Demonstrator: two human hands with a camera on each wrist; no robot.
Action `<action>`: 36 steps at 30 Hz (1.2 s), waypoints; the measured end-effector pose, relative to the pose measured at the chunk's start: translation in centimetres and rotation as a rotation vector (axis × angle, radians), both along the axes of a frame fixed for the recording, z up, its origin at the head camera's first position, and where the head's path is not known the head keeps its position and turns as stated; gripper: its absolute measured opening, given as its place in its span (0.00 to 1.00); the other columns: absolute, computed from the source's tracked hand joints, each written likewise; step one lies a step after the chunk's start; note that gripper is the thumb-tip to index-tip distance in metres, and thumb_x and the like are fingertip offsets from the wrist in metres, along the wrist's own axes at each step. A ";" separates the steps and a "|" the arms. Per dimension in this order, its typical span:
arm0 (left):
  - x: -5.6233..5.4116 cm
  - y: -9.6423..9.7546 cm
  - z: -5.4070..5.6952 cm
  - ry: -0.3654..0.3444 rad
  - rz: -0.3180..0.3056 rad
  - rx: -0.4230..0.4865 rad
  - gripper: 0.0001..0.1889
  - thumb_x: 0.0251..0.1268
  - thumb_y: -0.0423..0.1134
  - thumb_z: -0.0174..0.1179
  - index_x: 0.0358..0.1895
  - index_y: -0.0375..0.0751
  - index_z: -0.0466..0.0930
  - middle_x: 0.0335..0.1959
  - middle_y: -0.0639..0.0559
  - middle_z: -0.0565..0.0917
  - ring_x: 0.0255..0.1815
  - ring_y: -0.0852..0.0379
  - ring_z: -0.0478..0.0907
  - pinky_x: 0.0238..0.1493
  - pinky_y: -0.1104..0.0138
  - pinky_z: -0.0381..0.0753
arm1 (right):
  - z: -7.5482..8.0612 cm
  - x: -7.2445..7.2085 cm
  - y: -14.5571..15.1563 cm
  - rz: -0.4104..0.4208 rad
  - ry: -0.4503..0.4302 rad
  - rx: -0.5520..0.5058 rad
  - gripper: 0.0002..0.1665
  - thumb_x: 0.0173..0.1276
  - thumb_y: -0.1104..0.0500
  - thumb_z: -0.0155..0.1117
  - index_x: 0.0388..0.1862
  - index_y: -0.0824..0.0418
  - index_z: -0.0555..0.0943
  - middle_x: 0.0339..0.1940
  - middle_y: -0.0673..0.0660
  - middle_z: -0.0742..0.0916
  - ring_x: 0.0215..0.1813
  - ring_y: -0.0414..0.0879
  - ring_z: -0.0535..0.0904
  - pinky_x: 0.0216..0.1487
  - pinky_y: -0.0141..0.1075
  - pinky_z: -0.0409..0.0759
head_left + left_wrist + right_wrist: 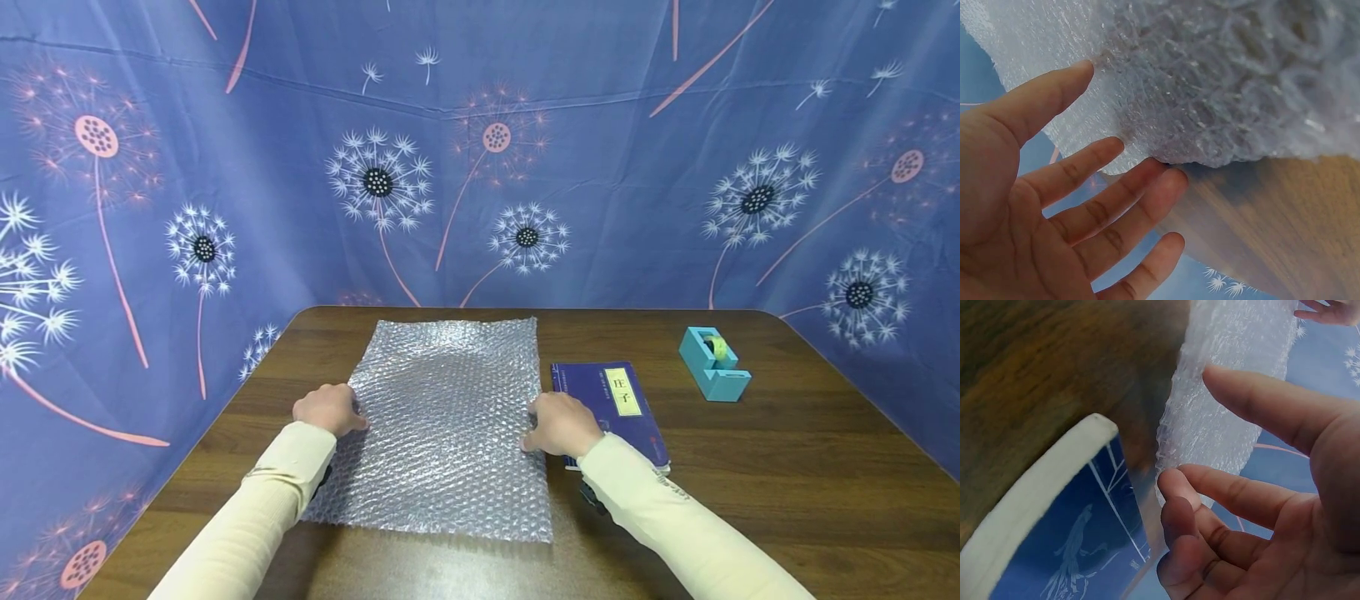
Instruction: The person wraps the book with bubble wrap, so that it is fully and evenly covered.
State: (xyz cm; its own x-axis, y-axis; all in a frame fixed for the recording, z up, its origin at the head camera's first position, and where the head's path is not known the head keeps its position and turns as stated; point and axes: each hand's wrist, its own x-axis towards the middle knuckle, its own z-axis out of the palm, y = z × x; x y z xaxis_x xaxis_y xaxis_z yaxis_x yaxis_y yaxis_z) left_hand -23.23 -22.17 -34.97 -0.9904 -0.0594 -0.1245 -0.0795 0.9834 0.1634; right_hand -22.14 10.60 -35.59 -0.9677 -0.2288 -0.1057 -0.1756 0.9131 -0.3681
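The bubble wrap [450, 442] lies flat on the wooden table [772, 492], between the hands. A blue book [630, 425] just right of it bears a pale label [623, 392] reading "庄子". Left hand [327, 409] and right hand [562, 423] sit at the wrap's side edges, thumbs spread from loose fingers — ungrasping, though fingertip contact seems uncertain. Farther right — a turquoise tape dispenser [712, 375].
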 end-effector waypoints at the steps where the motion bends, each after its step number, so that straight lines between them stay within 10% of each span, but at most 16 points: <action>1: 0.0 0.1 0.0 -0.002 -0.001 -0.005 0.27 0.57 0.46 0.74 0.55 0.33 0.82 0.51 0.31 0.84 0.48 0.32 0.83 0.45 0.43 0.81 | 0.0 0.0 0.0 0.000 0.004 0.006 0.32 0.54 0.56 0.83 0.56 0.70 0.84 0.57 0.67 0.85 0.56 0.64 0.81 0.52 0.55 0.82; 12: -0.4 0.9 0.0 -0.004 -0.006 -0.032 0.22 0.57 0.46 0.74 0.47 0.32 0.83 0.47 0.32 0.85 0.45 0.34 0.84 0.42 0.43 0.82 | -0.2 0.4 0.5 0.009 0.049 0.011 0.32 0.52 0.56 0.83 0.53 0.71 0.84 0.51 0.68 0.86 0.51 0.62 0.83 0.47 0.53 0.84; 23: -0.6 1.3 0.2 -0.012 -0.001 -0.029 0.25 0.59 0.45 0.71 0.53 0.30 0.81 0.51 0.29 0.83 0.48 0.31 0.83 0.44 0.42 0.82 | -0.3 1.3 0.5 0.068 0.126 0.004 0.16 0.52 0.58 0.83 0.26 0.65 0.84 0.26 0.55 0.80 0.28 0.47 0.73 0.26 0.41 0.75; 32: -0.3 1.5 0.6 0.011 0.011 -0.040 0.25 0.63 0.46 0.67 0.55 0.28 0.80 0.52 0.28 0.83 0.49 0.30 0.82 0.47 0.41 0.80 | 0.3 1.4 1.2 0.064 0.097 -0.024 0.28 0.56 0.55 0.81 0.51 0.71 0.85 0.49 0.66 0.87 0.50 0.62 0.83 0.49 0.55 0.82; 36: -0.3 1.9 0.9 0.030 0.008 -0.059 0.26 0.66 0.46 0.66 0.56 0.27 0.79 0.53 0.28 0.82 0.50 0.30 0.82 0.50 0.40 0.78 | 0.5 1.0 2.1 0.048 0.084 -0.054 0.27 0.61 0.55 0.78 0.54 0.70 0.85 0.49 0.65 0.87 0.42 0.53 0.82 0.40 0.49 0.83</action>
State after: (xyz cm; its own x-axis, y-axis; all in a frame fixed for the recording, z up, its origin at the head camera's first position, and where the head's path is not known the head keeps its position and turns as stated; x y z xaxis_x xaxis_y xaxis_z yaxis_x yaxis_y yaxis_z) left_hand -23.52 -20.28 -34.07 -0.9931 -0.0742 -0.0907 -0.0838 0.9907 0.1074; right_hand -21.14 12.68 -35.07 -0.9603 -0.2786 -0.0105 -0.2515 0.8820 -0.3986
